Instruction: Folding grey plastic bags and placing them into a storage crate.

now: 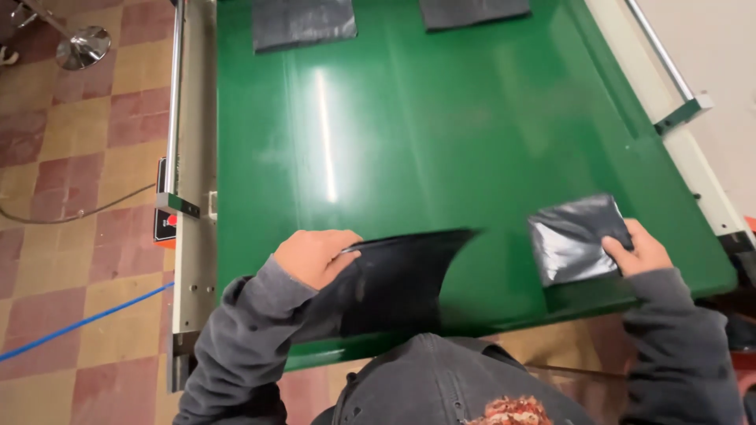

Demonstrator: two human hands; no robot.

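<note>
Left hand (313, 256) lifts glossy black bag (402, 275); right hand (639, 250) pins folded one (573, 240).

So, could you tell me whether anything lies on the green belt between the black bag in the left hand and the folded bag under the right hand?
Nothing visible does. The left hand grips the black bag; the right hand rests on the folded bag. Only bare green belt shows between them.

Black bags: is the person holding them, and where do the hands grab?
Yes. The left hand grips a dark plastic bag by its near-left edge, lifting it. The right hand presses a folded bag at its near-right corner.
</note>
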